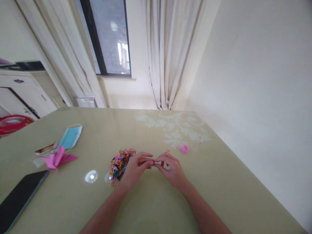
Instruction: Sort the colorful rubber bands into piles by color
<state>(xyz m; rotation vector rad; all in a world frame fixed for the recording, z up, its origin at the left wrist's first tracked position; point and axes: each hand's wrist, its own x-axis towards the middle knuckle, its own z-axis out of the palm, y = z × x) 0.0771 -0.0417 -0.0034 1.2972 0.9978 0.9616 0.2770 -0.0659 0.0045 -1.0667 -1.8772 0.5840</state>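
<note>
My left hand [136, 167] and my right hand [172, 169] meet fingertip to fingertip above the table, both closed in a pinch. Whatever lies between the fingertips is too small to make out. Just left of my left hand, and partly hidden by it, is a heap of small multicoloured rubber bands [119, 164]. Beyond my right hand lies a small pink object with a round cup-like end and a thin loop [184, 148]. A tiny orange piece [168, 150] rests just past my right fingers.
Over the pale green glossy tabletop [102, 208], a pink folded-paper crane [58, 158], a blue face mask [71, 137], a narrow brown wrapper [45, 148] and a dark tablet or phone [21, 198] lie at the left. A wall [263, 97] runs along the right edge.
</note>
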